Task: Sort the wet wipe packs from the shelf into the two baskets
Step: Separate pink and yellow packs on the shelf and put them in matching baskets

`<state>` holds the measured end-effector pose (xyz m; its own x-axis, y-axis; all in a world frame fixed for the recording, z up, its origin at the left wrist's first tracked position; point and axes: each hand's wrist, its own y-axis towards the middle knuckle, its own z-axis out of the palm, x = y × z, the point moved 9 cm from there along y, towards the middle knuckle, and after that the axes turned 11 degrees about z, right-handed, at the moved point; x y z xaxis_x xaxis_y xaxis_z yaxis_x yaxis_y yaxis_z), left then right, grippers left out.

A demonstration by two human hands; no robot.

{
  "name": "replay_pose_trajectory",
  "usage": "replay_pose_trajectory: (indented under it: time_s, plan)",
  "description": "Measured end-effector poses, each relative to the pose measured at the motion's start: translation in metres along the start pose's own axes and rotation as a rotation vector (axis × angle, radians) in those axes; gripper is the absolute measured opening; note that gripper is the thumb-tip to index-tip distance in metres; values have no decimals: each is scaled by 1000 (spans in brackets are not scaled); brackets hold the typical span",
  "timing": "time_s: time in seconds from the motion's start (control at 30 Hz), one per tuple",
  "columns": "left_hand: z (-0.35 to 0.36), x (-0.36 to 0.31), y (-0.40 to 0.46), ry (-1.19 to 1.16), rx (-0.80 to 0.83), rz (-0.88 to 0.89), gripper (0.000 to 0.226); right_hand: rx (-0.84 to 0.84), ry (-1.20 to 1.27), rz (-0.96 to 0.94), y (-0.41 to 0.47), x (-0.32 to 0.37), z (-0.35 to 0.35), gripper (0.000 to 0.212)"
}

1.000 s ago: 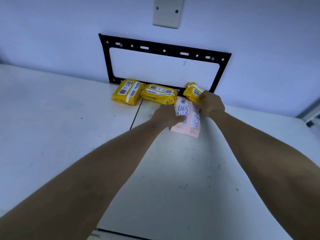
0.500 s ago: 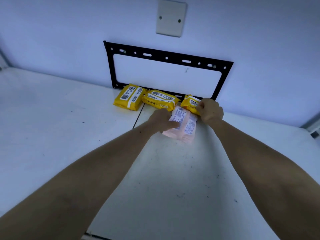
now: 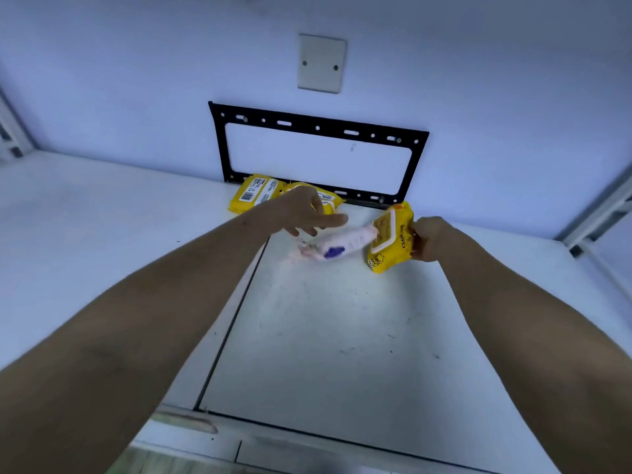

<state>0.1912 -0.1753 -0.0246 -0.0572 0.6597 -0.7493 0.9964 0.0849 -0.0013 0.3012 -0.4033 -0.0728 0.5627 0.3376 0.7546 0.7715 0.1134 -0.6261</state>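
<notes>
My right hand (image 3: pixel 430 238) grips a yellow wipe pack (image 3: pixel 390 238), lifted off the white shelf (image 3: pixel 325 336) with its printed front turned towards me. My left hand (image 3: pixel 307 213) hovers with straight, spread fingers just above a pink wipe pack (image 3: pixel 342 242). That pack is blurred and tilted, its right end against the yellow pack; I cannot tell whether my fingers touch it. Two more yellow packs lie at the back of the shelf, one at the left (image 3: pixel 253 197) and one (image 3: pixel 330 200) partly hidden behind my left hand.
A black metal bracket (image 3: pixel 318 126) is fixed to the back wall just behind the packs, with a white cover plate (image 3: pixel 321 63) above it. A dark seam (image 3: pixel 232 323) runs down the shelf. The shelf's front edge (image 3: pixel 307 436) is near me. Shelf posts (image 3: pixel 598 213) stand at right.
My right hand has lifted the yellow pack and turned it front-up. My left hand has opened; the pink pack it held has flipped over and lies blurred below the fingers.
</notes>
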Motion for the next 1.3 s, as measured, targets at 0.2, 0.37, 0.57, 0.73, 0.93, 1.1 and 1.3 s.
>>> replay_pose_trajectory:
  time_s: [0.2,0.37,0.57,0.73,0.93,1.1,1.3]
  plan:
    - [32,20,4,231,62,-121,62,-22,108,93,-2,-30,-22,47]
    - [67,30,4,296,201,-171,67,-74,-97,22,-1,-33,-21,72]
    - [78,46,1,164,177,-282,54,-3,-57,55,3,-42,-20,61]
    - [68,46,-11,4,62,-236,38,32,-67,-7,-5,-29,-3,56]
    - [21,70,-63,-125,-15,-343,51,-2,-116,-85,-31,2,48,60]
    - [-28,95,-138,-341,-100,-440,58,84,-176,-161,-70,19,123,44]
    - [-95,131,-267,-487,-390,-491,31,266,-221,-200,-146,2,247,61]
